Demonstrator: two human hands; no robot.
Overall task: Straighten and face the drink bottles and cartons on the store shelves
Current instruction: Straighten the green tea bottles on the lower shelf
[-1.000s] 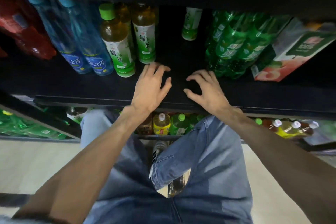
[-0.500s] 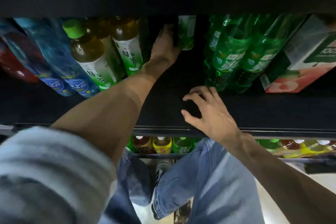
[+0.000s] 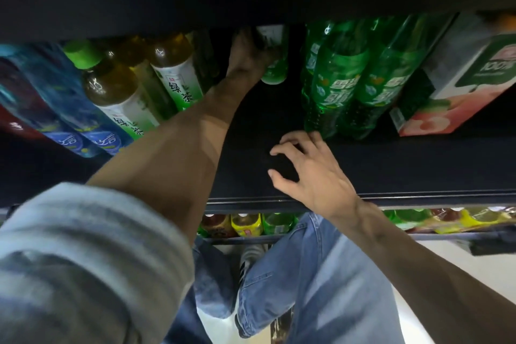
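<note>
Reaching deep into shelf (image 3: 391, 170), left hand (image 3: 245, 56) fingers wrap lone green bottle (image 3: 275, 72) at back, prob to pull it fwd & face it; right hand (image 3: 310, 173), fingers spread, holding nothing, braces on shelf for support.

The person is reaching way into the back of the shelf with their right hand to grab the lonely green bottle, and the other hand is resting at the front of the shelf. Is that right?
Not quite: the head view shows the left hand reaching to the back and gripping the lone green bottle. The right hand is the one resting at the front of the shelf.
</note>
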